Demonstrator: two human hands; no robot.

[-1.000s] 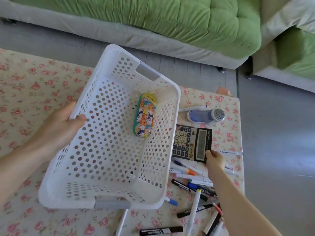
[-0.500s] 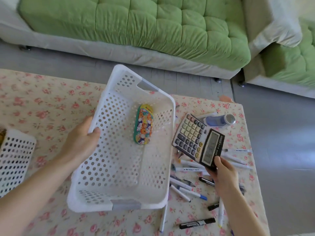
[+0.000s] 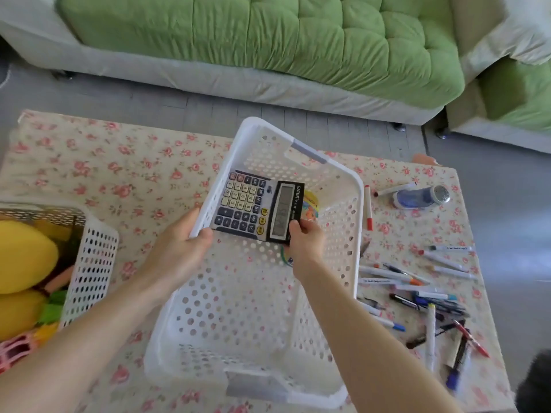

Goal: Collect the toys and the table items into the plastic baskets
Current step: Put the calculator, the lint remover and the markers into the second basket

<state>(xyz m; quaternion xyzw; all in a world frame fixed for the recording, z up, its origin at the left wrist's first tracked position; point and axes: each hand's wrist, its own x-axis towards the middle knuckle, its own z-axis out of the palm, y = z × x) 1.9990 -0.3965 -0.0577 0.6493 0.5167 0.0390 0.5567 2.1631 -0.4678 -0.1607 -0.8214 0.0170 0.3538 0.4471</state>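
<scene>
A person at a table (image 3: pixel 125 174) covered in a floral cloth lowers a calculator (image 3: pixel 253 208) into a white basket (image 3: pixel 238 293) at the centre of the view. The left hand (image 3: pixel 179 248) grips the basket's rim at nine o'clock, thumb hooked over the edge and fingers underneath. The right hand (image 3: pixel 307 242) pinches the calculator by its display end, thumb on top and fingers below. The calculator sits tilted inside the basket's far half, keypad towards nine o'clock and display towards three; it may be resting on the basket's floor, though the angle leaves that unclear. A colourful case (image 3: pixel 311 204) lies in the basket beneath it, largely hidden by the calculator and the right hand. A second basket (image 3: pixel 95 248) stands at nine o'clock at the frame's edge, holding yellow toys (image 3: pixel 24 254). At four o'clock of the white basket, pens (image 3: pixel 430 338) lie scattered on the cloth; a red marker (image 3: pixel 368 210) lies just beside the rim at three o'clock; a blue shaver (image 3: pixel 417 198) rests at two o'clock near the table's far corner. A green sofa (image 3: pixel 298 40) fills the view at twelve o'clock, beyond a strip of grey floor (image 3: pixel 149 93).
</scene>
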